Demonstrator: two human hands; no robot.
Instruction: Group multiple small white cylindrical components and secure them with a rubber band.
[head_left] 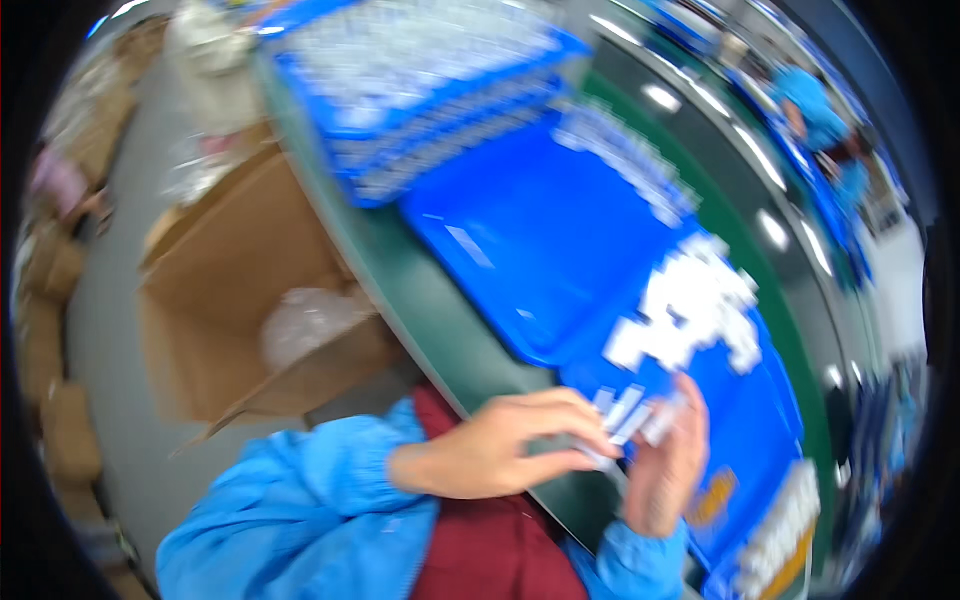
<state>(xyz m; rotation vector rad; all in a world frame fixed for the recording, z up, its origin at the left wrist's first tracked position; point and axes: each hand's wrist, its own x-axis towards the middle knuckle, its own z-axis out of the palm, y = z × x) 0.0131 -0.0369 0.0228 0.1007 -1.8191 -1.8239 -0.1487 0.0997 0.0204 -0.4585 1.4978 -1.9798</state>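
My left hand (500, 442) reaches in from the left, with thumb and fingers pinched at the end of a small white-and-clear piece (598, 456). Facing it, my right hand (668, 468) is curled with its fingers upward around several small white-and-clear strips (630, 414). Motion blur hides their exact kind. Both hands are close together over the near edge of a blue tray (775, 425). Just beyond them, a loose heap of small white pieces (690, 300) lies on that tray.
Another blue tray (540, 215) adjoins it, with a row of clear pieces (630, 150) along its far side. Stacked blue trays (345, 150) of clear items stand farther back on the green table (440, 335). Left of the table is an open cardboard box (225, 300). A person (815, 110) works across.
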